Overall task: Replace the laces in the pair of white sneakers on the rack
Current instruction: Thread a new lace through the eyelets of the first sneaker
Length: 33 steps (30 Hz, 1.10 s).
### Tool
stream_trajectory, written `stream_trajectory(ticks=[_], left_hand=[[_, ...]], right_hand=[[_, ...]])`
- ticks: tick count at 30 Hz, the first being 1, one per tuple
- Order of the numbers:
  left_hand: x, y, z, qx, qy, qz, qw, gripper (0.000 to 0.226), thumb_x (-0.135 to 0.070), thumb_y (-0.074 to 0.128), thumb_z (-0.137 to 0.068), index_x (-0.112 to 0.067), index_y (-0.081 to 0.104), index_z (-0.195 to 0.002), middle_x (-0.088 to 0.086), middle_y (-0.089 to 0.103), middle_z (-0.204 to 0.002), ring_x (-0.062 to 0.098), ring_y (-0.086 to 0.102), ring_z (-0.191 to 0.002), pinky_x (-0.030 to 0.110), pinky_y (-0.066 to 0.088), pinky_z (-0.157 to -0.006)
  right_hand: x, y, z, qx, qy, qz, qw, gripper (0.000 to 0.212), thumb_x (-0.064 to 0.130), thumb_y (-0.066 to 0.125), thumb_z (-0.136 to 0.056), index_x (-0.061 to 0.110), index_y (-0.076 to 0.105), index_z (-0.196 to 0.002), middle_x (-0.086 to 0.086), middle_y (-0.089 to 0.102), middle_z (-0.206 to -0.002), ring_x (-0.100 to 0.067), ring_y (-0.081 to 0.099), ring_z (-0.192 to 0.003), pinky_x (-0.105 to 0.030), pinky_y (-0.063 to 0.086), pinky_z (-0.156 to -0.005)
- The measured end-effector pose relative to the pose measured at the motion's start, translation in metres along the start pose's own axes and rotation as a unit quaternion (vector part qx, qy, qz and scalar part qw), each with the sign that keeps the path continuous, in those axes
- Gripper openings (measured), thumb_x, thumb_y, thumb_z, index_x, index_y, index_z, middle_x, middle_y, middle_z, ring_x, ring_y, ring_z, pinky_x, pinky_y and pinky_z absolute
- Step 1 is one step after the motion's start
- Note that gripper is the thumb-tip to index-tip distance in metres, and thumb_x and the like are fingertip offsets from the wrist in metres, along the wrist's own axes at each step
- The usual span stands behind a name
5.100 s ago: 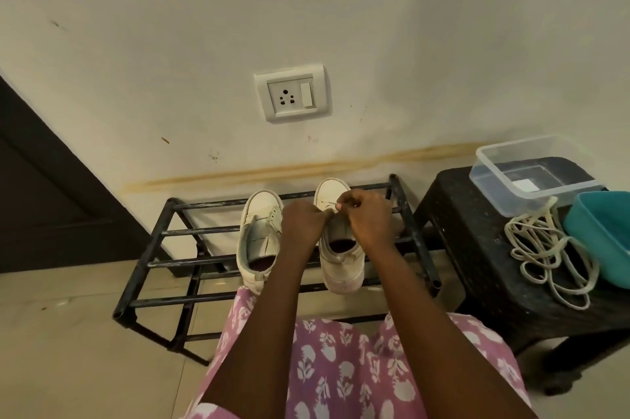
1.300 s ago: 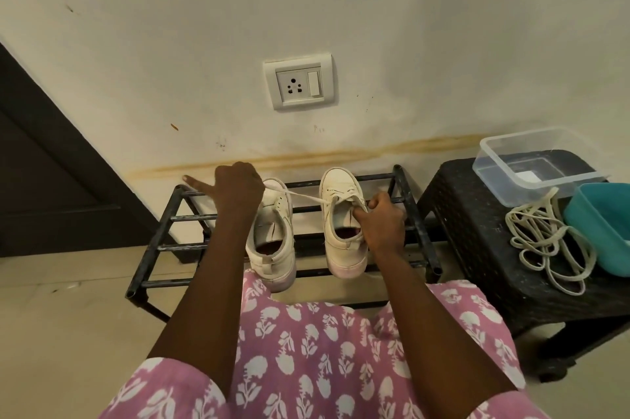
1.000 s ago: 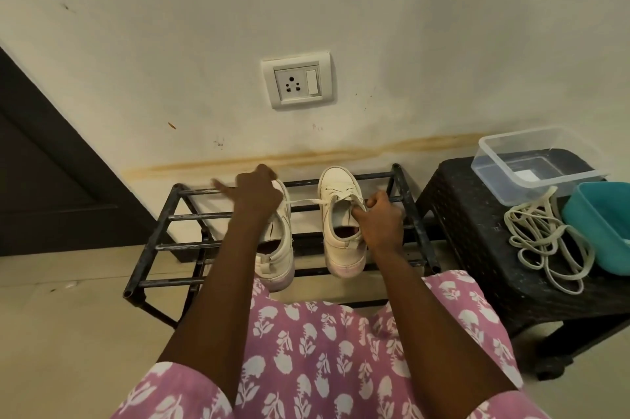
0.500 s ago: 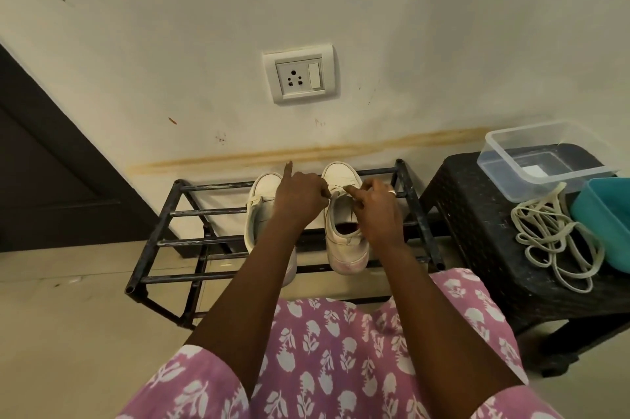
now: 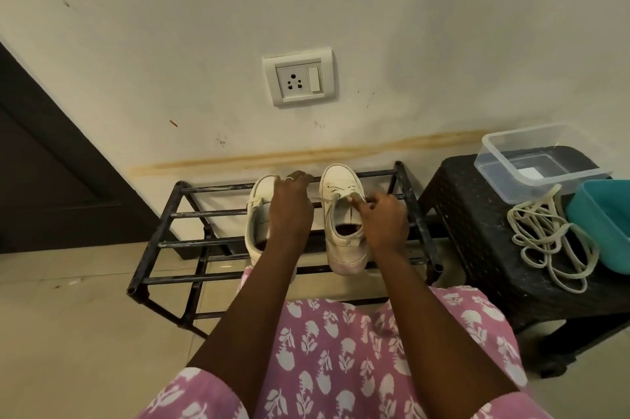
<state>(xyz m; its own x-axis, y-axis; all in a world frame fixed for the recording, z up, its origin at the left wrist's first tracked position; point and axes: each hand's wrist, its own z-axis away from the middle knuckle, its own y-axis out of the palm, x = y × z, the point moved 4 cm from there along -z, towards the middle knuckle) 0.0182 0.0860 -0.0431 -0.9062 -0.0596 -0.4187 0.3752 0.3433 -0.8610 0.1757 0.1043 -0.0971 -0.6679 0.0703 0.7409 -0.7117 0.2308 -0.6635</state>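
Left hand (image 5: 291, 203), right hand (image 5: 385, 218) on sneaker (image 5: 341, 184) lace (image 5: 319, 200).

teal tub (image 5: 601, 227) cropped, left sneaker (image 5: 259, 214) half-hidden

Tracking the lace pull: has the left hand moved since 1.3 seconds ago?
Yes. The left hand has moved right along the shoe rack: from beyond the left sneaker's outer side to over that sneaker, close to the right sneaker.
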Motion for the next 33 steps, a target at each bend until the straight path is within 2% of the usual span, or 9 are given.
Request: stream_trajectory(ticks=[3,7,11,14,19,22,26,29,33], left_hand=[[-0.008,0.0,0.011,-0.02,-0.065,0.063,0.996,0.032,0.001,0.048,-0.084,-0.003,0.068,-0.109,0.015,0.068,-0.109,0.029,0.063,-0.099,0.033,0.047,-0.082],[-0.007,0.019,0.02,0.083,-0.209,0.152,0.962,0.025,-0.014,0.049,-0.089,0.005,0.064,-0.098,0.021,0.067,-0.097,0.036,0.063,-0.093,0.029,0.042,-0.061],[-0.007,0.028,0.026,0.097,-0.291,0.276,0.911,0.035,-0.025,0.043,-0.096,0.003,0.061,-0.106,0.02,0.065,-0.107,0.035,0.059,-0.102,0.037,0.045,-0.084],[-0.01,0.033,0.024,0.066,-0.328,0.375,0.864,0.037,-0.035,0.06,-0.086,0.001,0.067,-0.079,0.018,0.068,-0.084,0.031,0.063,-0.083,0.042,0.049,-0.079],[-0.007,0.042,0.027,0.035,-0.385,0.508,0.77,0.015,-0.013,0.07,-0.08,-0.004,0.066,-0.068,0.018,0.065,-0.077,0.027,0.061,-0.076,0.041,0.051,-0.072],[-0.007,0.045,0.026,0.04,-0.385,0.509,0.769,0.013,-0.013,0.069,-0.082,0.0,0.071,-0.085,0.021,0.07,-0.09,0.034,0.067,-0.087,0.05,0.053,-0.087],[-0.008,0.05,0.022,0.042,-0.396,0.511,0.761,0.022,-0.013,0.065,-0.086,0.004,0.068,-0.101,0.023,0.068,-0.101,0.037,0.064,-0.1,0.051,0.051,-0.091],[-0.008,0.055,0.02,0.036,-0.402,0.504,0.764,0.019,-0.013,0.063,-0.088,0.004,0.067,-0.096,0.024,0.067,-0.101,0.038,0.063,-0.102,0.052,0.051,-0.09],[-0.007,0.059,0.019,0.029,-0.412,0.487,0.769,0.017,-0.014,0.058,-0.091,-0.005,0.065,-0.078,0.018,0.067,-0.09,0.031,0.062,-0.089,0.049,0.052,-0.088]], right_hand=[[0.002,-0.005,0.008,-0.021,0.096,-0.051,0.994,0.064,0.059,0.038,-0.092,0.002,0.064,-0.082,-0.014,0.062,-0.078,-0.026,0.062,-0.073,-0.032,0.047,-0.056],[0.01,-0.006,0.007,-0.012,0.179,-0.111,0.978,0.044,0.037,0.045,-0.097,-0.004,0.062,-0.097,-0.009,0.054,-0.08,-0.019,0.051,-0.072,-0.023,0.032,-0.049],[0.007,-0.004,0.003,0.014,0.225,-0.209,0.952,0.026,0.028,0.05,-0.094,0.004,0.058,-0.087,-0.006,0.055,-0.083,-0.015,0.051,-0.068,-0.022,0.032,-0.046],[0.008,-0.006,0.004,0.005,0.245,-0.246,0.938,0.029,0.025,0.051,-0.091,0.012,0.047,-0.065,-0.003,0.054,-0.072,-0.014,0.051,-0.062,-0.024,0.037,-0.049],[0.011,-0.005,0.004,-0.018,0.284,-0.269,0.92,0.033,0.025,0.053,-0.091,0.014,0.031,-0.069,0.0,0.041,-0.07,-0.023,0.053,-0.081,-0.037,0.05,-0.072],[0.015,0.002,0.001,-0.006,0.298,-0.257,0.919,0.042,0.034,0.055,-0.09,0.012,0.031,-0.064,0.0,0.038,-0.069,-0.023,0.05,-0.084,-0.041,0.051,-0.082],[0.012,0.013,-0.005,0.07,0.333,-0.327,0.882,0.042,0.037,0.066,-0.084,0.001,0.06,-0.105,-0.014,0.061,-0.105,-0.028,0.059,-0.098,-0.044,0.051,-0.09],[0.011,0.015,-0.007,0.062,0.36,-0.452,0.814,0.01,0.01,0.07,-0.082,0.003,0.065,-0.087,-0.018,0.066,-0.105,-0.032,0.065,-0.094,-0.045,0.054,-0.085],[0.005,0.011,-0.01,-0.015,0.357,-0.48,0.801,0.007,-0.001,0.07,-0.079,0.005,0.067,-0.08,-0.013,0.069,-0.088,-0.026,0.066,-0.083,-0.039,0.057,-0.075]])
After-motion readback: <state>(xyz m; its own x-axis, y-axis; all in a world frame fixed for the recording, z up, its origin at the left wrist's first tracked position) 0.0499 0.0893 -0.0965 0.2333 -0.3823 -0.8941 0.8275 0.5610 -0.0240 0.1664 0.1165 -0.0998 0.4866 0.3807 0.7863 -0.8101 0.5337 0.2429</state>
